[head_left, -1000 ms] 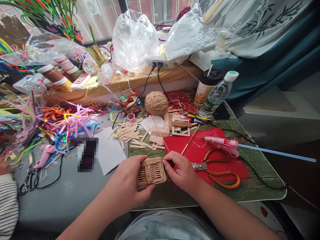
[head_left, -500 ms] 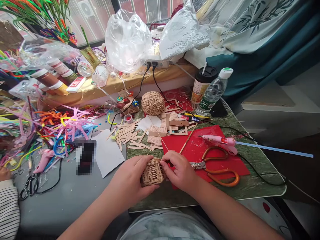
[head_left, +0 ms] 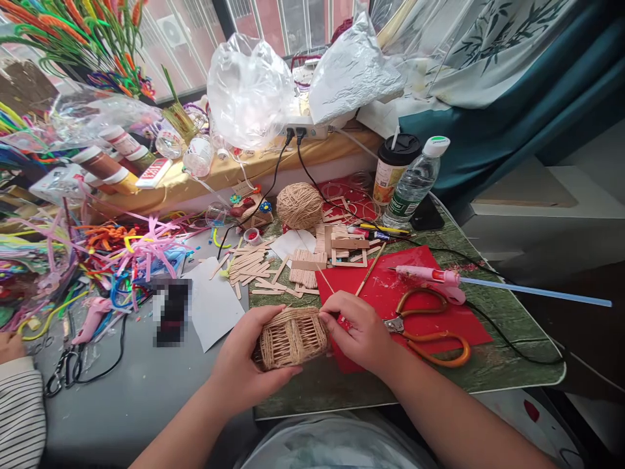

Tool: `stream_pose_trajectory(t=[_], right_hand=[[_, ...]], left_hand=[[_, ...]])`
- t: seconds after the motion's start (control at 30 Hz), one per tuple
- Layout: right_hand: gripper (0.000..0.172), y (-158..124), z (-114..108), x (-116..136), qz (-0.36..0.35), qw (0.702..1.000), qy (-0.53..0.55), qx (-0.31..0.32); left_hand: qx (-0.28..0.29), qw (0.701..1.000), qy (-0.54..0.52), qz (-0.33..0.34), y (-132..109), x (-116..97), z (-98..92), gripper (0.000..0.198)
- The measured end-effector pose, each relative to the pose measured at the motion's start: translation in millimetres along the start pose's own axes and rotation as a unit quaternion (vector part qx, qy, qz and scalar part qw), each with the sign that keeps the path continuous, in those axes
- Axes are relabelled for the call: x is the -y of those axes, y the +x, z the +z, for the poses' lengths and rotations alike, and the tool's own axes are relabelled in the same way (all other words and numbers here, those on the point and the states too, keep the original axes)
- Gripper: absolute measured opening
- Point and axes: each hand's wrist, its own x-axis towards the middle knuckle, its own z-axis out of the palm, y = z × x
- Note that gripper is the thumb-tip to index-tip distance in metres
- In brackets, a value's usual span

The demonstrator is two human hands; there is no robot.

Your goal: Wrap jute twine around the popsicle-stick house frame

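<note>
My left hand (head_left: 244, 361) is wrapped round the left side of a small twine-wrapped frame (head_left: 293, 339), with the thumb below and fingers on top. Rows of twine cross its face, with a thick band down the middle. At its right upper corner my right hand (head_left: 355, 327) pinches a strand of twine, fingertips touching the frame. A thin length of twine (head_left: 326, 279) runs back from the right hand toward the twine ball (head_left: 299, 206). Orange-handled scissors (head_left: 434, 326) lie just right of the right hand, on red paper (head_left: 385, 286).
Craft sticks (head_left: 251, 264) lie beyond my hands. A pink glue gun (head_left: 427, 275) with a long clear stick rests on the right. A bottle (head_left: 415, 182) and a lidded cup (head_left: 393, 169) stand behind. At far left, another person's sleeve (head_left: 22, 404) shows near pipe cleaners (head_left: 151, 244).
The frame has turned and shifted left in my left hand, so more of its face shows. My right hand stays pinched at its right corner. The camera view has shifted slightly.
</note>
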Motion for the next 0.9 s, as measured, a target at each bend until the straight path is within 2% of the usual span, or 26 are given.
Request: stream_pose_trajectory(t=[0.1,0.2,0.37,0.43,0.53,0.6,0.7,0.8,0.9], right_hand=[[0.013,0.6,-5.8,1.4,-0.001,1.000,0.020,-0.011],[0.012,-0.5,-6.8,0.3,0.012,0.999,0.043,-0.019],[0.014,-2.5,0.0,-6.9,0.036,0.999,0.015,-0.008],[0.014,-2.9,2.8,-8.3,0.041,0.999,0.011,0.001],[0.012,-3.9,6.1,-8.5,0.064,0.998,0.016,-0.007],[0.011,-4.9,8.6,-8.6,0.085,0.996,0.029,-0.013],[0.012,-6.1,14.0,-8.7,0.111,0.992,0.052,-0.019],[0.014,-6.4,19.7,-7.4,0.132,0.988,0.067,-0.031],[0.013,-6.5,23.1,-6.0,0.147,0.986,0.074,-0.030]], left_hand=[[-0.060,0.994,-0.085,0.014,-5.4,13.4,13.4,0.075],[-0.106,0.985,-0.133,0.028,-8.8,30.2,34.7,0.080],[-0.063,0.976,-0.197,-0.065,-14.7,53.3,62.5,0.096],[-0.050,0.975,-0.204,-0.067,-18.1,59.7,63.0,0.094],[-0.019,0.980,-0.188,-0.056,-21.7,63.8,51.5,0.085],[0.002,0.988,-0.152,-0.036,-20.7,59.3,37.8,0.078],[0.046,0.996,-0.078,-0.024,-12.9,38.6,14.7,0.073],[0.084,0.995,0.012,-0.047,-0.1,8.3,-1.1,0.089],[0.060,0.994,0.075,-0.043,14.9,-19.0,-2.7,0.114]])
